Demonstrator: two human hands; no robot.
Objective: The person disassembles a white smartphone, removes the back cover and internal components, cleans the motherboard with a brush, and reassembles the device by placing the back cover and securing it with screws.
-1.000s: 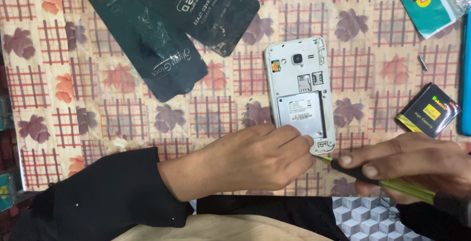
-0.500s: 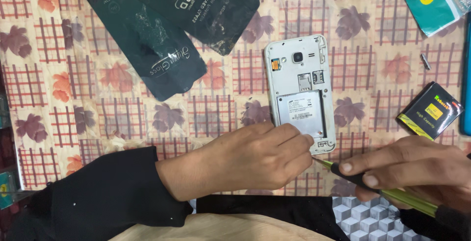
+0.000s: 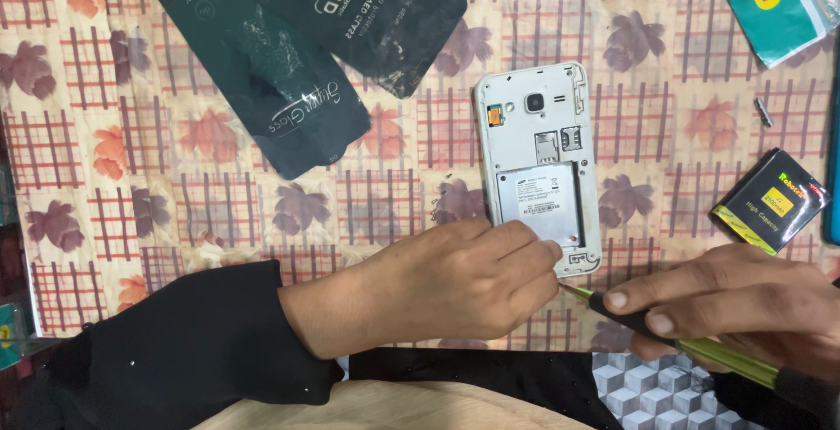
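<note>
Leaf-patterned cloth in cream, orange and maroon covers the counter (image 3: 175,211). At upper left lie two dark green flat glass-protector sleeves (image 3: 262,89), overlapping, apparently set aside out of the working area. At centre, one white plastic smartphone with its back cover off (image 3: 538,163) lies face down, its single empty battery bay exposed. The left hand (image 3: 437,290), in a black sleeve, curls its fingers against the phone's lower edge, seemingly to steady it. The right hand (image 3: 744,303) pinches one yellow-green, black-collared screwdriver (image 3: 682,342), whose tip points at the phone's bottom corner. Farther right, one black-and-yellow battery pack (image 3: 770,201) rests apart from the phone; one small loose screw (image 3: 764,111) lies above it, below one teal packet (image 3: 770,1).
</note>
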